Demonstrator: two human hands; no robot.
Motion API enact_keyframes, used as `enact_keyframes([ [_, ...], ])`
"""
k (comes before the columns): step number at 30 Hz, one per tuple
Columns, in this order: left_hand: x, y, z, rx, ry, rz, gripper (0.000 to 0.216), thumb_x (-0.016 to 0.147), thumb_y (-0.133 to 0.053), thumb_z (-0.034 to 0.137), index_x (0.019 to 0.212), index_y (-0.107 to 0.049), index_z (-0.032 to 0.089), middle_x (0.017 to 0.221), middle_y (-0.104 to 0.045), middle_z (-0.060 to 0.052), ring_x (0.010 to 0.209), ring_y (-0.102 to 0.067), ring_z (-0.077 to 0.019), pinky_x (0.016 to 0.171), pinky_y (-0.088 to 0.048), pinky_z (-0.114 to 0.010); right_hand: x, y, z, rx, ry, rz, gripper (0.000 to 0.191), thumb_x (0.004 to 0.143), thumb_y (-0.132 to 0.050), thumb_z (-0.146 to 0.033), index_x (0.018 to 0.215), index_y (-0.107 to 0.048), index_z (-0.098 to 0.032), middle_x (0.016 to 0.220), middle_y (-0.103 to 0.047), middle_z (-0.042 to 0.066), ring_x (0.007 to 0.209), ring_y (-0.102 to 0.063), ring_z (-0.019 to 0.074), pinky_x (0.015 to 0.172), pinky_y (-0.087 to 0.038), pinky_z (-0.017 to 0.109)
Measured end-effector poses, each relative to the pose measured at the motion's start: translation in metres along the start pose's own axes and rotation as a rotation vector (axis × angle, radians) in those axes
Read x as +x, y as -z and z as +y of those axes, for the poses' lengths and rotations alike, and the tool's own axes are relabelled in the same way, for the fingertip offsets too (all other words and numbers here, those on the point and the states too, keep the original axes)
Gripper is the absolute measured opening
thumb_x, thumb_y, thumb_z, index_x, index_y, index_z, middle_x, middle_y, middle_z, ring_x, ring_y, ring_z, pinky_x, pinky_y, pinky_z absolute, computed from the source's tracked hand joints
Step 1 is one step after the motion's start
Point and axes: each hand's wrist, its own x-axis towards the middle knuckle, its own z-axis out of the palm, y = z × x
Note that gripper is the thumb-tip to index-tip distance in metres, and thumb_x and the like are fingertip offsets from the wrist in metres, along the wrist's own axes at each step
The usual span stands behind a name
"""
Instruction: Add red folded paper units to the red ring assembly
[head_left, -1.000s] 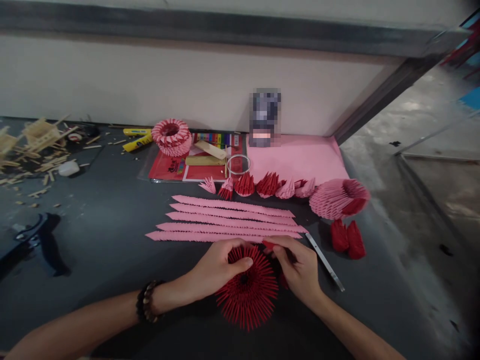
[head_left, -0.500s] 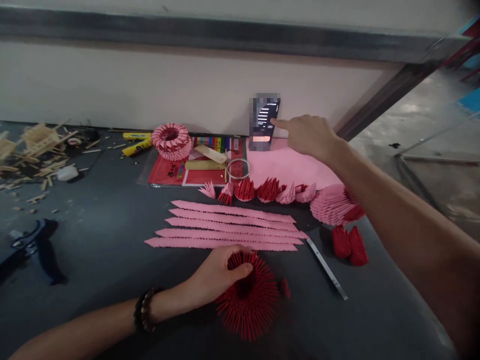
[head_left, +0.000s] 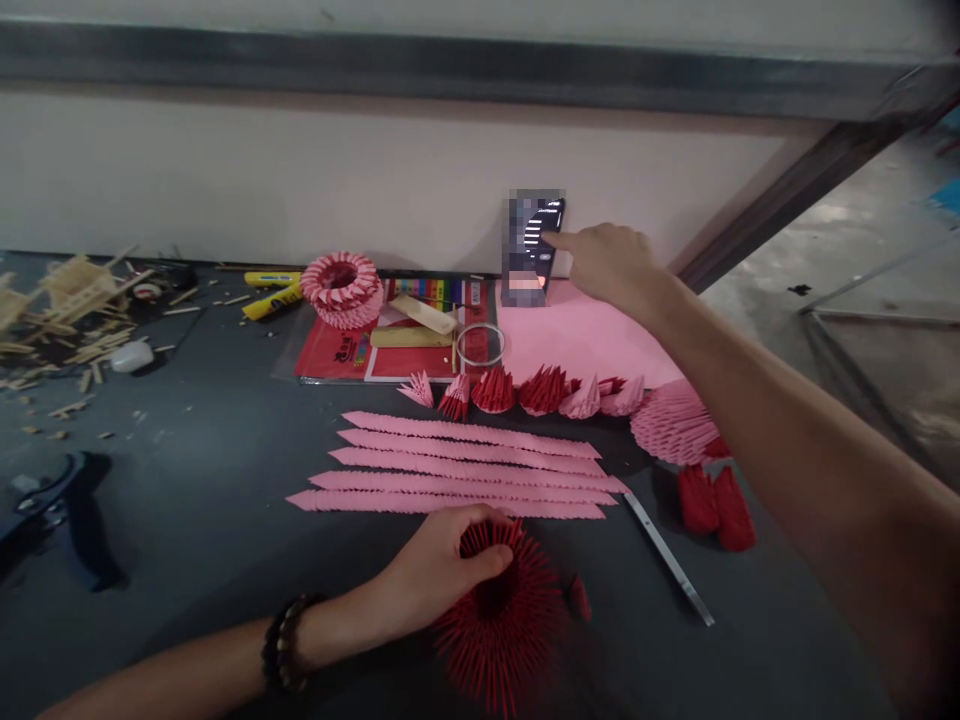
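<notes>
My left hand [head_left: 450, 560], with a dark bead bracelet at the wrist, grips a round red folded-paper piece [head_left: 517, 640] at its upper left rim. The thumb lies by its dark central hole, and spiky paper points radiate outward. My right hand [head_left: 611, 262] holds nothing; its index finger is stretched to the screen of a phone [head_left: 541, 255] propped against the back wall, while the other fingers are curled. A small red paper piece [head_left: 579, 597] lies just right of the round one. Several long pink folded-paper strips [head_left: 465, 460] lie in rows beyond my left hand.
Small red and pink paper clusters [head_left: 544, 390] line up behind the strips. A pink ring stack [head_left: 343, 288] stands on a red packet [head_left: 330, 355]. Pink sheets [head_left: 585, 340], a metal strip [head_left: 670, 560], red paper pieces [head_left: 716, 508], wooden sticks [head_left: 67, 340] and a dark blue tool [head_left: 90, 520] lie around.
The view has shifted slightly, so the tabletop things appear a little lower. My left hand keeps its grip on the red paper piece, and my right index finger stays at the phone screen.
</notes>
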Motion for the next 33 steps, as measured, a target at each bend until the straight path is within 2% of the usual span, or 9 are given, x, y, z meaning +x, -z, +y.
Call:
enact_keyframes([
  [9, 0.001, -0.001, -0.005, 0.016, -0.024, 0.009, 0.034, 0.093, -0.068, 0.041, 0.114, -0.075, 0.016, 0.12, -0.078, -0.009, 0.117, -0.068, -0.025, 0.11, -0.046, -0.037, -0.009, -0.004, -0.007, 0.04, 0.015, -0.021, 0.055, 0.097, -0.049, -0.003, 0.151, -0.056, -0.011, 0.13, -0.071, 0.025, 0.11, -0.064, 0.0258, 0.084, -0.04, 0.04],
  [15, 0.0, -0.001, -0.005, -0.002, -0.019, 0.001, 0.034, 0.092, -0.069, 0.042, 0.115, -0.075, 0.017, 0.119, -0.078, -0.008, 0.115, -0.069, -0.0247, 0.108, -0.048, -0.036, -0.004, -0.009, -0.002, 0.06, 0.009, 0.004, 0.048, 0.101, -0.05, -0.019, 0.147, -0.063, -0.029, 0.131, -0.073, 0.017, 0.108, -0.067, 0.0324, 0.087, -0.046, 0.047],
  [17, 0.0, -0.001, -0.004, -0.001, -0.016, 0.004, 0.035, 0.092, -0.069, 0.042, 0.115, -0.075, 0.016, 0.119, -0.078, -0.008, 0.115, -0.069, -0.0246, 0.108, -0.048, -0.036, -0.001, -0.01, 0.002, 0.078, 0.003, 0.015, 0.047, 0.101, -0.052, -0.023, 0.146, -0.063, -0.031, 0.13, -0.074, 0.016, 0.109, -0.068, 0.0337, 0.088, -0.048, 0.048],
  [24, 0.0, -0.002, -0.008, -0.01, -0.012, 0.016, 0.035, 0.092, -0.069, 0.042, 0.115, -0.075, 0.017, 0.117, -0.078, -0.008, 0.114, -0.07, -0.0246, 0.108, -0.048, -0.037, 0.0, -0.004, 0.005, 0.093, -0.008, 0.036, 0.052, 0.097, -0.048, -0.006, 0.146, -0.062, -0.014, 0.134, -0.071, 0.023, 0.114, -0.065, 0.0288, 0.084, -0.04, 0.042],
  [29, 0.0, -0.001, -0.006, 0.008, -0.004, 0.016, 0.035, 0.091, -0.07, 0.042, 0.115, -0.075, 0.016, 0.119, -0.078, -0.008, 0.116, -0.069, -0.025, 0.109, -0.047, -0.037, -0.003, 0.0, 0.002, 0.088, -0.004, 0.079, 0.058, 0.094, -0.048, -0.004, 0.149, -0.06, -0.02, 0.133, -0.072, 0.021, 0.114, -0.066, 0.0293, 0.082, -0.039, 0.04],
  [33, 0.001, -0.001, -0.003, 0.014, -0.005, 0.012, 0.035, 0.091, -0.07, 0.041, 0.116, -0.075, 0.016, 0.121, -0.078, -0.009, 0.117, -0.069, -0.0249, 0.11, -0.046, -0.036, -0.002, -0.006, 0.002, 0.088, 0.01, 0.078, 0.055, 0.097, -0.048, -0.012, 0.149, -0.06, -0.026, 0.132, -0.074, 0.017, 0.111, -0.068, 0.0311, 0.082, -0.045, 0.041],
])
